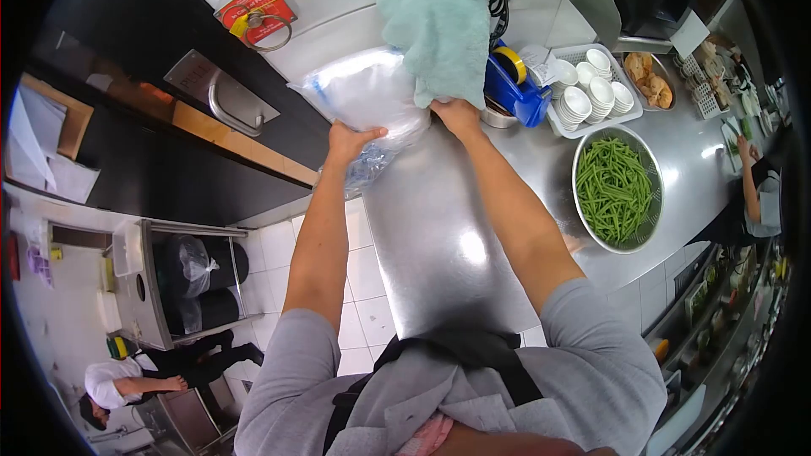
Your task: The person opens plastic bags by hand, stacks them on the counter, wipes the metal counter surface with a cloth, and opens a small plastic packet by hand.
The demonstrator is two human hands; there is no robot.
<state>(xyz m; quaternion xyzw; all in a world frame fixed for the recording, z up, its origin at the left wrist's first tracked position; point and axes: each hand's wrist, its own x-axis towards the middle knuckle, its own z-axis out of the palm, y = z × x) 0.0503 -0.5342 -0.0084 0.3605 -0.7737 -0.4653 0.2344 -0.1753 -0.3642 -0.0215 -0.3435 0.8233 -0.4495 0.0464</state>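
Observation:
A clear plastic pack [363, 89] with blue marks lies at the far left end of the steel counter. My left hand [348, 143] grips its near left side, thumb on top and the other fingers hidden beneath. Crumpled clear plastic [368, 165] shows under that hand. A pale teal cloth [439, 38] lies against the pack's right side, by the wall. My right hand [459, 118] is curled at the cloth's lower edge, beside the pack. Its fingertips are hidden, so what it grips is unclear.
Right of my right hand are a blue tape dispenser [517, 89], a white basket [591, 128] of small white cups and a colander [657, 203] of green beans. A black door [127, 110] stands left. One person [760, 194] works far right; another [127, 380] is lower left.

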